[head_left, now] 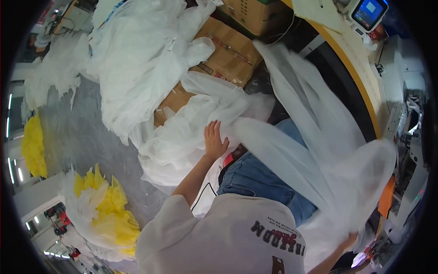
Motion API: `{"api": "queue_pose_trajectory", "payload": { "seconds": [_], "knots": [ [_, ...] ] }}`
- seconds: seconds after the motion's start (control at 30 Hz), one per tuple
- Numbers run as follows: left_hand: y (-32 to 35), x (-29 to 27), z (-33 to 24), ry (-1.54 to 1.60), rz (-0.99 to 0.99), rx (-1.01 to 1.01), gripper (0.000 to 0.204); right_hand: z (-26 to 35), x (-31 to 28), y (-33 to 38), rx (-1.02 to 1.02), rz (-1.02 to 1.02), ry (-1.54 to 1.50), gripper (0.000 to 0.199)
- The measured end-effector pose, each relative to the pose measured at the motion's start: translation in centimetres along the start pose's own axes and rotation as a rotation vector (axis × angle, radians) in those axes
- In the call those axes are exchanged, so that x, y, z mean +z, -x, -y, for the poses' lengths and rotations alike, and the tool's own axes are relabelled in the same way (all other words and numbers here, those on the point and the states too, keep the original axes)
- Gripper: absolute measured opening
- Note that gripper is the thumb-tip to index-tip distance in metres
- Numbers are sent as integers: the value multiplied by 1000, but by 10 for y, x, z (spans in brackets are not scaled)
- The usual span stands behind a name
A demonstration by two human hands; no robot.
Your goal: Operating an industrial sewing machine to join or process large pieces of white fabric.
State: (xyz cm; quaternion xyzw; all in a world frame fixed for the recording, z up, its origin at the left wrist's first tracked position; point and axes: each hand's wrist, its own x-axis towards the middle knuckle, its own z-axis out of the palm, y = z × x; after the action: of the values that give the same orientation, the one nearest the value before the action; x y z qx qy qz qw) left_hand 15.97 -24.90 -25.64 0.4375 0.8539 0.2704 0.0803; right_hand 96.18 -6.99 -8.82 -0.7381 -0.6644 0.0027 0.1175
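Note:
My left hand (215,142) lies with its fingers stretched out on a heap of sheer white fabric (178,148) beside my hip; it grips nothing. At the lower right, my right hand (350,241) is closed on a long piece of sheer white fabric (315,150), partly hidden by it. This piece runs over my lap and up past the table's edge, smeared by motion.
A curved table edge with a yellow band (365,91) and a sewing machine (413,132) stand to the right, with a screen (368,13) above. Cardboard boxes (232,50) and a large white fabric pile (137,59) lie ahead. Yellow fabric (114,210) is at left on the grey floor (91,132).

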Motion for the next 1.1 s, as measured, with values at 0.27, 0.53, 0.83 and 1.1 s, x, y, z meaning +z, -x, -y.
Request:
{"api": "queue_pose_trajectory", "payload": {
  "seconds": [0.27, 0.53, 0.83, 1.1],
  "knots": [
    [-41, 36, 90, -403, 345, -462, 64, -54, -136, 59, 168, 509, 697, 39],
    [-205, -232, 308, -1117, -299, -275, 42, 331, -53, -56, -287, 423, 331, 31],
    [-155, -78, 42, -119, 306, -180, 60, 538, 17, -52, -574, 529, -68, 23],
    [-39, 188, 52, -329, 661, -734, 115, 512, 65, -23, -495, 813, 21, 21]
  ]
}}
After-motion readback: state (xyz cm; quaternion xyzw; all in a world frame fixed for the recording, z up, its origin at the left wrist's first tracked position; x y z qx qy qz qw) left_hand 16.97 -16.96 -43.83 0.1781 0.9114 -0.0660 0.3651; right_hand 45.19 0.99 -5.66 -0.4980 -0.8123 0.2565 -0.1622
